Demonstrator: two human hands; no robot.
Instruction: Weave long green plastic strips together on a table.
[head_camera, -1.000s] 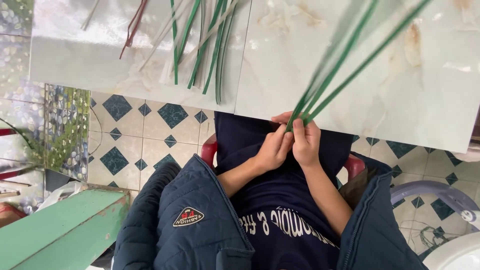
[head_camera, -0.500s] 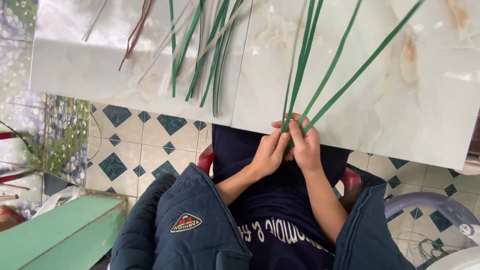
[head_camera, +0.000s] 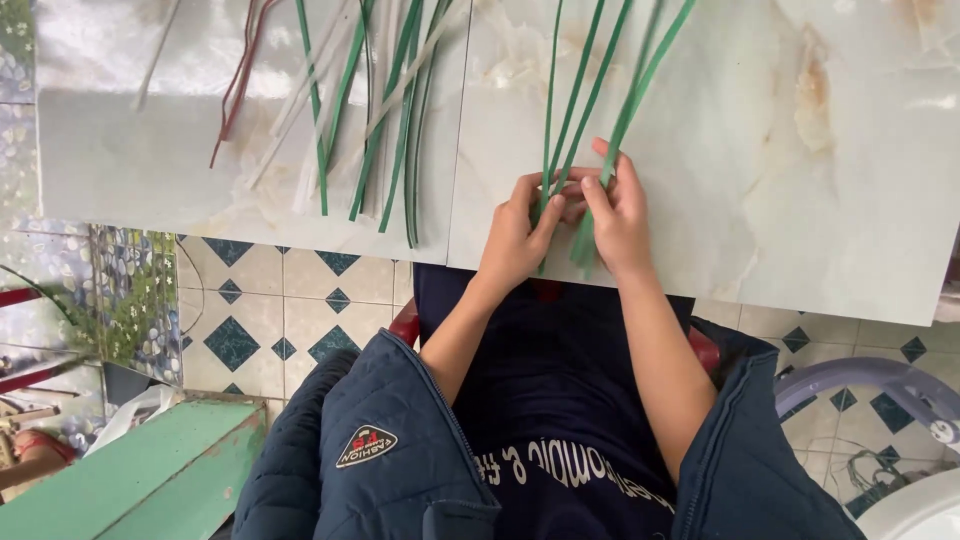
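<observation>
So far we have only a few long green leaf strips (head_camera: 590, 110) gathered at the pale marble desk (head_camera: 800, 200) edge, their lower ends crossed. Our left hand (head_camera: 515, 235) and right hand (head_camera: 620, 215) both pinch them there; no woven shape shows, and a loose pile of spare green and pale strips (head_camera: 370, 110) lies apart.

We look down on a pale marble-patterned table (head_camera: 800, 200) with a seam running across its top, bright with even daylight. Below it we see a floor (head_camera: 290, 310) of cream tiles set with dark blue diamonds. At the lower left stands a green wooden bench (head_camera: 120, 480), its paint worn. A lilac plastic chair (head_camera: 860, 385) sits at the right edge, and beside it what may be a white basin (head_camera: 925, 510), though we cannot tell.
</observation>
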